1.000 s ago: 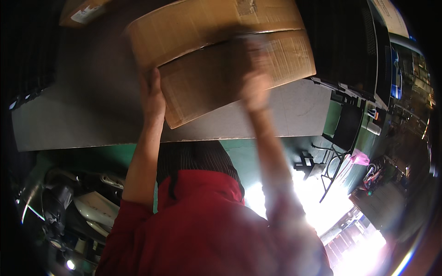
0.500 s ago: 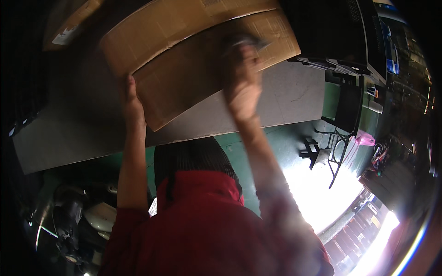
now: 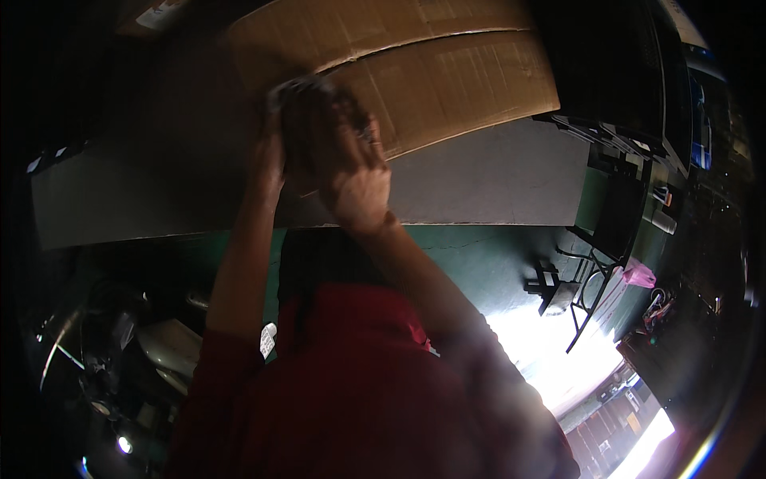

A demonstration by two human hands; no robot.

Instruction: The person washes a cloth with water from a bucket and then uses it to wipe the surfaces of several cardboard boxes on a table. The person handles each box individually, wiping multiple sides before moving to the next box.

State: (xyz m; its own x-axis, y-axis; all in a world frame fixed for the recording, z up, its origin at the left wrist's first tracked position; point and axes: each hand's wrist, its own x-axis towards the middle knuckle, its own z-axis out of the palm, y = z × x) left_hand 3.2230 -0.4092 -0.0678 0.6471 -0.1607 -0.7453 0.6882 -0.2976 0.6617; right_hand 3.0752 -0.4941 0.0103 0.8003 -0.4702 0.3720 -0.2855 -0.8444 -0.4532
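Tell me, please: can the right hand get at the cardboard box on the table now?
Probably yes. The right hand is already at the near edge of the cardboard box, close to the left hand, with nothing in between.

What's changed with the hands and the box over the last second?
Both hands have come together: the left hand and right hand, earlier spread apart on the cardboard box, now meet at its near left corner. What they grip is blurred. The box has shifted right in view. It still lies on the grey table.

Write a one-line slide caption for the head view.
Both hands, left hand and right hand, meet blurred at the near edge of a flattened cardboard box on a grey table.
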